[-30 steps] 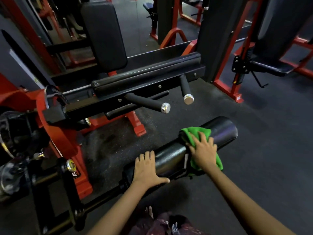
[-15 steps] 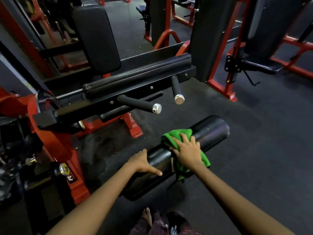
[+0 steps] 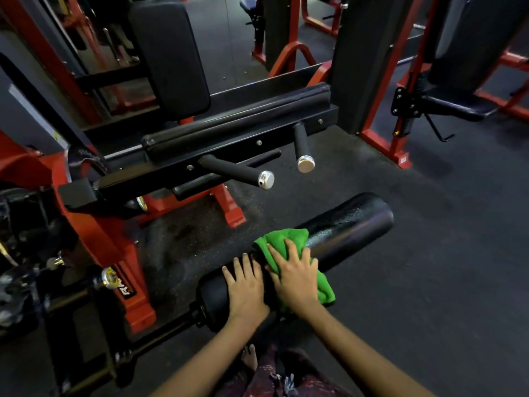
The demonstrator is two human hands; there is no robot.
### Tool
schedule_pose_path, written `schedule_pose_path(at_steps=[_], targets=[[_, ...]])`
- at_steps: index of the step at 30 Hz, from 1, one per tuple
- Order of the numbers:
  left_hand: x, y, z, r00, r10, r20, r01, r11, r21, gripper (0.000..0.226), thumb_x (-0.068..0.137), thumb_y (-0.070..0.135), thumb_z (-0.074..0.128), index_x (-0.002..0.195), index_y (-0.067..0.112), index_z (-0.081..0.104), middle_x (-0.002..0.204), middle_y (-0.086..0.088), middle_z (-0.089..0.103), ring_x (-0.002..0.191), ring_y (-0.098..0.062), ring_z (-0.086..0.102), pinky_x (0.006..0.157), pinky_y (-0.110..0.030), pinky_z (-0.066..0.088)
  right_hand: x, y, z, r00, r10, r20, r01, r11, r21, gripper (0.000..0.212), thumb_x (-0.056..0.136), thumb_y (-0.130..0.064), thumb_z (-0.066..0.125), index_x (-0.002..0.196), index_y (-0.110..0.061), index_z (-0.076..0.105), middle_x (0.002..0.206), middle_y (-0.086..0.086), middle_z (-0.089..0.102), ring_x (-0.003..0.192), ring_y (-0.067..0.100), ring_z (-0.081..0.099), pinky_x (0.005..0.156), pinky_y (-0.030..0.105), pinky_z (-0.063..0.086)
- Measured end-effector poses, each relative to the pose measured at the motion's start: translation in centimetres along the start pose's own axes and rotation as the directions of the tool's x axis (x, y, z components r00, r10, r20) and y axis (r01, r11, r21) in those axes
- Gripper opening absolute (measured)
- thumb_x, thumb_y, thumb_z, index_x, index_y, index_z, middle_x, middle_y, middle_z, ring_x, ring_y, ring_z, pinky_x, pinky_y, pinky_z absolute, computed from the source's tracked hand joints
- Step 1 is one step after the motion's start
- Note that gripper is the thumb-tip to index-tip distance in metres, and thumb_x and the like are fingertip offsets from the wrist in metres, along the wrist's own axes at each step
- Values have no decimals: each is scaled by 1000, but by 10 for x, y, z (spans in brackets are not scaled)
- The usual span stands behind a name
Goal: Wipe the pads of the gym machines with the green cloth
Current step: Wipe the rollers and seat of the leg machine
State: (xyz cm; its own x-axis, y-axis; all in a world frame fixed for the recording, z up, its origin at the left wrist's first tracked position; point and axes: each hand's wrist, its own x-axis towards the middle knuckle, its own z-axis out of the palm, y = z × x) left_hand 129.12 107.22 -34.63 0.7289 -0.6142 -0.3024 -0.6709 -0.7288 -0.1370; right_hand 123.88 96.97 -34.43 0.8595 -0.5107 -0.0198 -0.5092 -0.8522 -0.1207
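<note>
Head view looked down at a long black roller pad (image 3: 352,224) that stuck out low over the dark floor (image 3: 429,282). The green cloth (image 3: 286,239) lay bunched on top of the pad, near its middle, and one end hung down the near side of the pad. The right hand (image 3: 297,279) lay flat on the cloth with its fingers spread and straight, pressing the cloth onto the pad. It was not pinching the cloth. The left hand (image 3: 246,287) lay flat on the bare pad just beside the right hand, toward the pad's left end. Its fingers were spread too, and it held nothing. The two hands almost touched. The far right part of the pad was bare and shiny, with tiny wet-looking specks on it. The pad's left end joined a black bar that ran to a red machine frame (image 3: 120,253). Behind the pad, two black handles (image 3: 237,171) with silver caps stuck out from a black beam. A tall black back pad (image 3: 169,53) stood above the beam. A bare foot (image 3: 249,356) showed at the bottom edge, between the arms.
</note>
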Motion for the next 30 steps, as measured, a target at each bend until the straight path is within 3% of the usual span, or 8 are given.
schedule_pose_path(at_steps=[2, 4, 9, 12, 17, 21, 26, 30], targets=[[2, -3, -3, 999, 19, 29, -19, 1000, 5, 111, 77, 63, 59, 149, 2, -1, 156, -19, 6, 142, -38, 11, 113, -59, 11, 16, 26, -1, 999, -21, -46, 22, 1000, 17, 48, 80, -51, 66, 126, -40, 57, 131, 5, 55, 101, 36, 54, 75, 46, 47], [4, -6, -6, 998, 48, 44, -48, 999, 14, 120, 72, 73, 57, 148, 1, -2, 154, -19, 12, 140, -38, 17, 113, -56, 16, 39, 63, -3, 994, 106, -24, -106, 994, 29, 47, 91, -51, 49, 137, -41, 44, 145, 3, 38, 118, 36, 40, 91, 46, 38], [25, -8, -28, 997, 36, 64, -33, 998, -49, 122, 61, 86, 53, 144, 4, 17, 142, -14, 30, 128, -33, 34, 109, -50, 28, 82, 120, -24, 920, 393, 2, -390, 914, 112, 47, 93, -50, 46, 137, -35, 47, 147, 7, 31, 125, 40, 30, 100, 50, 32], [44, -1, -45, 984, 31, 177, -15, 996, -91, 132, 54, 84, 61, 146, 3, 13, 147, -15, 28, 132, -35, 33, 111, -56, 21, 72, 89, -22, 928, 372, -2, -372, 928, 37, 48, 93, -47, 46, 139, -36, 43, 146, 7, 32, 128, 37, 29, 102, 50, 30], [78, 15, -57, 980, 62, 191, -25, 981, -190, 137, 58, 67, 73, 148, 2, -7, 154, -17, 20, 137, -37, 28, 109, -67, 13, 24, 31, -8, 997, 79, 18, -80, 996, 36, 57, 87, -42, 54, 141, -40, 37, 151, 6, 30, 128, 38, 32, 98, 49, 33], [87, 10, -51, 934, 97, 343, 23, 944, -329, 158, 47, 71, 79, 140, 14, -35, 156, -16, 17, 141, -35, 25, 110, -63, 17, 41, 80, -12, 981, 186, 44, -189, 980, 65, 52, 92, -47, 48, 142, -43, 33, 150, 1, 26, 126, 34, 31, 97, 49, 36], [77, 9, -41, 934, 95, 344, 43, 927, -372, 137, 52, 72, 75, 151, 11, 1, 157, -9, 16, 142, -30, 21, 111, -55, 25, 86, 164, -26, 875, 481, 60, -483, 854, 191, 49, 92, -47, 50, 139, -35, 43, 153, 5, 24, 131, 41, 26, 103, 57, 28], [58, 24, -41, 962, 38, 269, 44, 955, -293, 132, 58, 69, 74, 150, 8, 2, 156, -11, 13, 142, -32, 17, 111, -62, 18, 96, 179, -34, 824, 558, 95, -566, 808, 162, 52, 93, -48, 49, 142, -32, 41, 151, 10, 24, 134, 43, 23, 105, 57, 26]])
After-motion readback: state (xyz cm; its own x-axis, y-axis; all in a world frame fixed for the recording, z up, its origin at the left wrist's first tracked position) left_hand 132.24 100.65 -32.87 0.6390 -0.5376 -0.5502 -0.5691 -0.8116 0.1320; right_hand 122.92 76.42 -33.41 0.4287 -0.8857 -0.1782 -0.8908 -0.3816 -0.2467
